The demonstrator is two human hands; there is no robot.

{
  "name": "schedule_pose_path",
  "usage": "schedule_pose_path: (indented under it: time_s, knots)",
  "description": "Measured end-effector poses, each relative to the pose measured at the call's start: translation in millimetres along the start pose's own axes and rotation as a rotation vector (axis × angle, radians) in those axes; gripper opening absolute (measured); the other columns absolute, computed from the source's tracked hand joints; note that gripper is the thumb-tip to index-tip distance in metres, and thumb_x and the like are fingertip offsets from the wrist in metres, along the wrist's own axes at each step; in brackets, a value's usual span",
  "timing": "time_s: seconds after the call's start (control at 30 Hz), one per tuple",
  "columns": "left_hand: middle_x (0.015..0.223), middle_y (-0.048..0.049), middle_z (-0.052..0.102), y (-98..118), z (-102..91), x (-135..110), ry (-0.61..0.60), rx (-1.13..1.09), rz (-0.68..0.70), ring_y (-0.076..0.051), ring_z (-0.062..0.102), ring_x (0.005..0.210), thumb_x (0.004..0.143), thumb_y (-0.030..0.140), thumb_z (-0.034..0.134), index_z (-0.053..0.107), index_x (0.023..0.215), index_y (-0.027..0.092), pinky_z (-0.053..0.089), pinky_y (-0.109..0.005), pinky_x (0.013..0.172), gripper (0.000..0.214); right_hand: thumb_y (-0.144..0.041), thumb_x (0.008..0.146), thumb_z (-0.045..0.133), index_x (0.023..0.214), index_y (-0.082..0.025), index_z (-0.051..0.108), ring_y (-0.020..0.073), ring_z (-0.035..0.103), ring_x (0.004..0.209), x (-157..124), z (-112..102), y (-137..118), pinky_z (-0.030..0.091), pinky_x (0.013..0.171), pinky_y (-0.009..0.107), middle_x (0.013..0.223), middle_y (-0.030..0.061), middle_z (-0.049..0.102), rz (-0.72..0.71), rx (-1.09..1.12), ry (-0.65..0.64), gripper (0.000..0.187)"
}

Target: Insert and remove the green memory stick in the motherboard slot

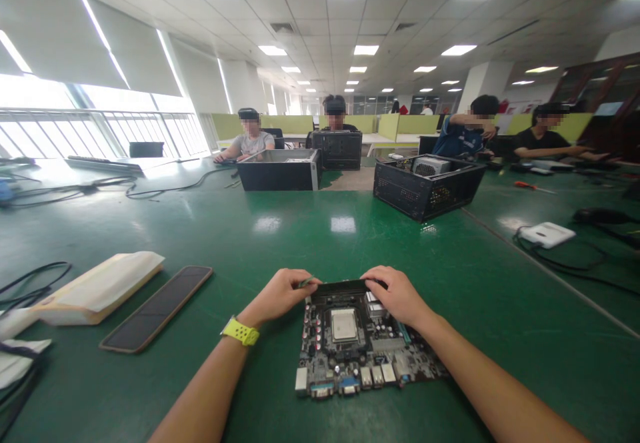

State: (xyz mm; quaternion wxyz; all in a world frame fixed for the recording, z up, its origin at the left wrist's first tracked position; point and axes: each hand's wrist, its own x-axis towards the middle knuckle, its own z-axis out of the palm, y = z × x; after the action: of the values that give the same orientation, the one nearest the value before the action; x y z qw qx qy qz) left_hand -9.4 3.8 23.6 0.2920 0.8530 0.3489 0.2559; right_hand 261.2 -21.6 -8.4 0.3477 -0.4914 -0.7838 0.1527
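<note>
A motherboard (345, 350) lies flat on the green table, its ports toward me and a square metal-topped processor (345, 325) near its middle. Along its far edge runs a black strip (343, 288) that looks like memory slots. My left hand (286, 291), closed, pinches a thin green piece (306, 282), seemingly a RAM stick, by the far left corner; most of it is hidden by the fingers. My right hand (397, 294) is closed on the motherboard's far edge, at the strip's right end. The right forearm covers part of the board's right side.
Left of my hands lie a phone (157, 308), a pale wrapped packet (103, 286) and black cables. Open computer cases (280, 170) (425, 186) stand farther back. On the right are a white box (546, 234) with a cable and a screwdriver (534, 187). Several people sit beyond.
</note>
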Motion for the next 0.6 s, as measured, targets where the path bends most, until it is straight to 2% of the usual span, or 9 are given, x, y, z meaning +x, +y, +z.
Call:
schedule_pose_path:
  time_s: [0.27, 0.47, 0.6]
  knots:
    - [0.081, -0.0034, 0.069, -2.3, 3.4, 0.6, -0.006, 0.032, -0.015, -0.015, 0.06, 0.074, 0.089, 0.032, 0.048, 0.072, 0.092, 0.016, 0.045, -0.024, 0.069, 0.028, -0.022, 0.085, 0.049, 0.092, -0.022, 0.069, 0.0173, 0.057, 0.091, 0.4, 0.1, -0.1, 0.04, 0.084, 0.03, 0.096, 0.0015, 0.069, 0.023, -0.015, -0.001, 0.02]
    - [0.082, -0.0025, 0.069, -2.0, 2.5, 0.3, 0.001, 0.039, -0.023, -0.015, 0.06, 0.074, 0.087, 0.031, 0.051, 0.071, 0.098, 0.018, 0.044, -0.024, 0.069, 0.026, -0.023, 0.084, 0.049, 0.093, -0.022, 0.069, 0.0176, 0.057, 0.092, -0.8, -1.7, -3.2, 0.04, 0.086, 0.031, 0.097, 0.0022, 0.069, 0.054, -0.013, -0.01, 0.022]
    - [0.08, -0.0016, 0.069, -1.3, 3.1, 0.2, 0.023, 0.032, -0.034, -0.015, 0.061, 0.073, 0.085, 0.03, 0.054, 0.072, 0.092, 0.019, 0.044, -0.024, 0.068, 0.023, -0.023, 0.084, 0.049, 0.094, -0.021, 0.069, 0.0178, 0.057, 0.093, -1.3, -0.4, -3.3, 0.04, 0.087, 0.032, 0.098, 0.0027, 0.069, 0.059, -0.007, -0.013, 0.022]
